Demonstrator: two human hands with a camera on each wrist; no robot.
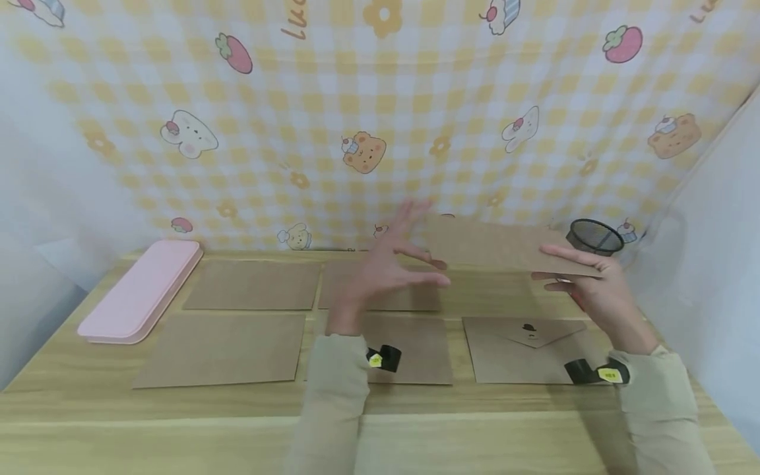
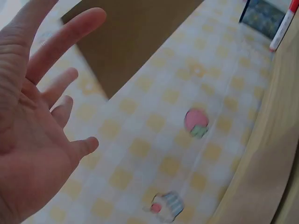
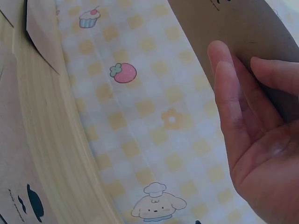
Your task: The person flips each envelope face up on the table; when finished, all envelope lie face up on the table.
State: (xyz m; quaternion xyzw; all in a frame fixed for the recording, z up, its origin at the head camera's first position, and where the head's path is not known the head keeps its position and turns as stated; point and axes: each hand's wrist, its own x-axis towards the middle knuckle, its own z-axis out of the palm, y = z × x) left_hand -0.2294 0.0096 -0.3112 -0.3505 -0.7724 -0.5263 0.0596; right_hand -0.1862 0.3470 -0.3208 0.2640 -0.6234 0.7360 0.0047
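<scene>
My right hand (image 1: 600, 293) pinches the right end of a brown kraft envelope (image 1: 487, 247) between thumb and fingers, holding it raised above the back of the table. In the right wrist view the same envelope (image 3: 201, 28) shows part of a dark print at its upper edge. Near the envelope's left end, my left hand (image 1: 386, 270) has its fingers spread and grips nothing. A gap separates the left hand (image 2: 37, 121) from the envelope (image 2: 131, 42) in the left wrist view. Under the right forearm lies another envelope (image 1: 505, 353), its pointed flap printed with a small hat.
Several more brown envelopes (image 1: 249, 285) lie in two rows on the wooden table (image 1: 237, 435). A pink case (image 1: 145, 290) sits at the left edge. Behind my right hand stands a black mesh cup (image 1: 596, 236). A yellow checked cloth (image 1: 267, 132) hangs at the back.
</scene>
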